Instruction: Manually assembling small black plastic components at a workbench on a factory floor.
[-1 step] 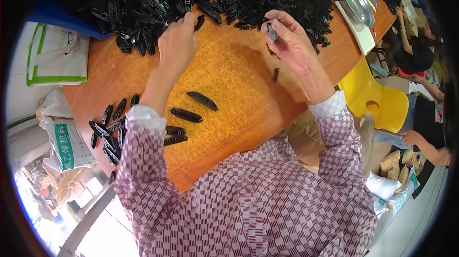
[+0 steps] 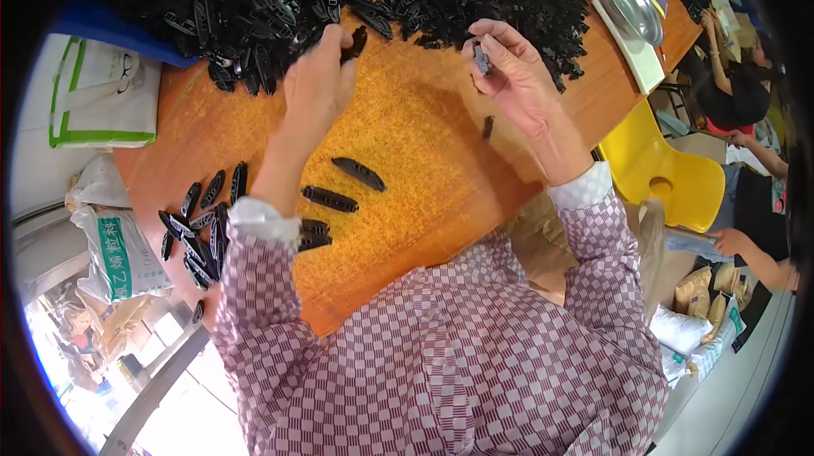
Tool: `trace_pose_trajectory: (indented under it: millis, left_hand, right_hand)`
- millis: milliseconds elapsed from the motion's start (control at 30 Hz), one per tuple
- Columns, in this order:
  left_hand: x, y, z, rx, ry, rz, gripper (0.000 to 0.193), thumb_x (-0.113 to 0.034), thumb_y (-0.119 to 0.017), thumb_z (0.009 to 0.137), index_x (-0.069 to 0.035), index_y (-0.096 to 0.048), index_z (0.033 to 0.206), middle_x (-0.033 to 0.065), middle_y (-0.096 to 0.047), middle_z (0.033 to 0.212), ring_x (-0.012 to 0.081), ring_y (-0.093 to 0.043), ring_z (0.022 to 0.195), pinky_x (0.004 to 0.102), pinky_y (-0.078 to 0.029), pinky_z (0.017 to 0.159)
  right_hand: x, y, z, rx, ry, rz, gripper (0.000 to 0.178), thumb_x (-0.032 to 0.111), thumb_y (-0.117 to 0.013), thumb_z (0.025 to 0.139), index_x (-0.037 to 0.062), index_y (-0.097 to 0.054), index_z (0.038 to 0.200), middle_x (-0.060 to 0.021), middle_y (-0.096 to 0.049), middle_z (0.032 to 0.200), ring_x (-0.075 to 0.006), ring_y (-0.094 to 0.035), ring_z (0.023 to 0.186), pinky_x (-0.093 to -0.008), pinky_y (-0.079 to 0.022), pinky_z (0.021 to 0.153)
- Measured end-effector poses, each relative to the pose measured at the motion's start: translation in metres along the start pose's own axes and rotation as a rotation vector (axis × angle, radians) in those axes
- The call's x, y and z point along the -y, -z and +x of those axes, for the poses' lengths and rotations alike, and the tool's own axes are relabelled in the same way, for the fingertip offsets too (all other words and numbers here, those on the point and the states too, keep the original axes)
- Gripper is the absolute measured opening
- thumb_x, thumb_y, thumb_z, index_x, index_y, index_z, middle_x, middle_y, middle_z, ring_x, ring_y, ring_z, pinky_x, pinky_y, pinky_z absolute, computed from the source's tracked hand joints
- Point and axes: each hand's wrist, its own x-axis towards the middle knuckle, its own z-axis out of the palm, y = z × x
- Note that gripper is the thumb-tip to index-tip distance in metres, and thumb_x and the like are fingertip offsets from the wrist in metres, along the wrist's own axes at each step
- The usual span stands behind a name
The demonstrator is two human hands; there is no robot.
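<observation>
Left grip (image 2: 318,75) is pinching a black shell (image 2: 356,43) over the desk (image 2: 407,142), right grip (image 2: 519,66) a small clip (image 2: 482,59), also over the desk. White sack (image 2: 144,268) left of the desk has a green printed label (image 2: 112,247).

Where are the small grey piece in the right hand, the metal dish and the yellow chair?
Small grey piece (image 2: 482,60): head view, its exposed face.
Metal dish (image 2: 632,2): head view, its shiny middle.
Yellow chair (image 2: 661,161): head view, just above its hole.
</observation>
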Motion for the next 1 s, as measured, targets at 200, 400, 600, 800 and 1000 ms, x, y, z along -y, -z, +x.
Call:
trace_pose_trajectory:
  millis: [200,400,600,800,1000]
  left_hand:
    - [-0.063,0.005,-0.089,0.158,0.251,-1.43,0.021,-0.014,-0.056,0.091,-0.005,-0.047,0.108,0.0036,-0.06,0.093,0.0157,-0.063,0.084,0.0251,-0.049,0.063]
    - [-0.085,-0.001,-0.134,0.232,0.316,-1.826,0.022,-0.014,-0.052,0.094,-0.003,-0.047,0.112,0.0107,-0.061,0.103,0.0198,-0.065,0.083,0.0242,-0.05,0.062]
    - [-0.094,-0.003,-0.155,0.461,0.28,-2.04,0.026,-0.014,-0.048,0.095,0.001,-0.047,0.117,0.0169,-0.06,0.105,0.022,-0.065,0.082,0.0234,-0.051,0.059]
    - [-0.102,-0.006,-0.167,0.594,0.291,-2.045,0.029,-0.014,-0.046,0.096,0.004,-0.046,0.118,0.0197,-0.06,0.105,0.0212,-0.065,0.079,0.0224,-0.05,0.059]
    - [-0.107,-0.004,-0.17,0.655,0.305,-2.065,0.031,-0.017,-0.047,0.096,0.005,-0.046,0.118,0.0204,-0.06,0.106,0.0201,-0.065,0.077,0.0218,-0.051,0.06]
  right_hand:
    - [-0.004,-0.028,-0.049,-0.009,0.195,-0.14,0.018,0.009,-0.058,0.09,0.005,-0.059,0.108,-0.0044,-0.063,0.094,-0.0116,-0.06,0.081,-0.0228,-0.049,0.069]
    - [-0.009,-0.044,-0.084,0.1,0.368,-0.475,0.014,0.003,-0.057,0.089,0.002,-0.06,0.103,-0.0076,-0.063,0.1,-0.0126,-0.059,0.09,-0.0254,-0.049,0.077]
    - [-0.009,-0.052,-0.104,0.256,0.572,-0.708,0.013,-0.003,-0.057,0.086,-0.0002,-0.06,0.099,-0.01,-0.062,0.099,-0.0179,-0.059,0.094,-0.0308,-0.049,0.083]
    - [-0.011,-0.045,-0.113,0.427,0.406,-0.594,0.012,-0.004,-0.057,0.086,0.0016,-0.061,0.096,-0.0114,-0.062,0.098,-0.0213,-0.059,0.097,-0.0334,-0.048,0.085]
    - [-0.01,-0.046,-0.122,0.428,0.272,-0.534,0.011,-0.002,-0.058,0.087,0.0019,-0.064,0.096,-0.0063,-0.064,0.094,-0.0136,-0.061,0.089,-0.0244,-0.05,0.077]
